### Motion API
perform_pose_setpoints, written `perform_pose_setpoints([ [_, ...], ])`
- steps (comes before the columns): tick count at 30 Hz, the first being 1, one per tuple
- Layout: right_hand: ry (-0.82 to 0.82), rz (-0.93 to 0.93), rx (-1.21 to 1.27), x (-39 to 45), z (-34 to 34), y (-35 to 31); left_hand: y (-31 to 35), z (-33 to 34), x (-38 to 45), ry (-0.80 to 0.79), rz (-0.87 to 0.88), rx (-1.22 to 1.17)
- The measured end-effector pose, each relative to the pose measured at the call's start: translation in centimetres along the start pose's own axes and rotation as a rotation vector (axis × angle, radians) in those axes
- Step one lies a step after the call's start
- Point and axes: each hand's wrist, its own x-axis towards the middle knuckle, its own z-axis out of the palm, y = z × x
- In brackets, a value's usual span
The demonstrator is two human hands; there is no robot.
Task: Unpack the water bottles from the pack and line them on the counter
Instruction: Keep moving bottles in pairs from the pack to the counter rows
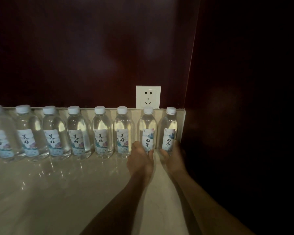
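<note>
Setting down the last 2 of 8 bottles at the counter [75, 184] row's right end: left hand [139, 160] wrapped around seventh bottle [147, 129], right hand [172, 158] around end bottle [170, 128]; best released gently, upright, spacing matched, labels forward.

Perhaps a home kitchen: polished stone counter [58, 192], wall socket [148, 97].

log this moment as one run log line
left hand: grips seventh clear plastic water bottle | right hand: grips eighth bottle | both upright on beige counter
</note>
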Motion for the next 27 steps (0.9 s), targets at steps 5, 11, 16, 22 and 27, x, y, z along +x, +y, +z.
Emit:
perform_pose_setpoints([
  [5, -0.005, 0.004, 0.037, 0.1, 0.0, 0.3, 0.0, 0.0, 0.0, 0.010, -0.003, -0.017],
  [11, 0.006, -0.025, 0.022, 0.3, 0.0, 0.5, 0.1, -0.1, 0.0, 0.008, -0.014, -0.013],
  [16, 0.012, -0.066, -0.026, 0.5, 0.2, 1.0, 0.0, 0.0, 0.0, 0.014, -0.015, -0.023],
  [22, -0.003, -0.065, -0.068, 0.7, 0.5, 1.4, -0.2, 0.2, 0.2, 0.009, -0.005, 0.019],
  [27, 0.009, -0.082, -0.093, 0.7, 0.5, 1.3, -0.3, 0.4, 0.4, 0.008, -0.009, 0.023],
])
